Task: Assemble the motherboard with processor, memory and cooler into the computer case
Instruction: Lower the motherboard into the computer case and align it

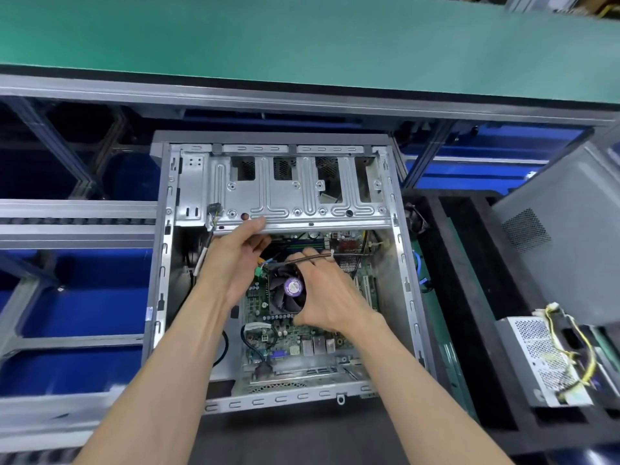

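Green motherboard (288, 333) lies flat inside the open case (399, 263), long axis 12-to-6, ports at 6. We see right hand (322, 297) fingers curled round the cooler (285, 290); left hand (235, 260) fingers pinching the drive-bay edge (302, 226).

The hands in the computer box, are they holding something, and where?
The right hand grips the black cooler fan with the purple sticker by its right edge. The left hand touches the silver metal drive cage at its lower rim; whether it grips is unclear.
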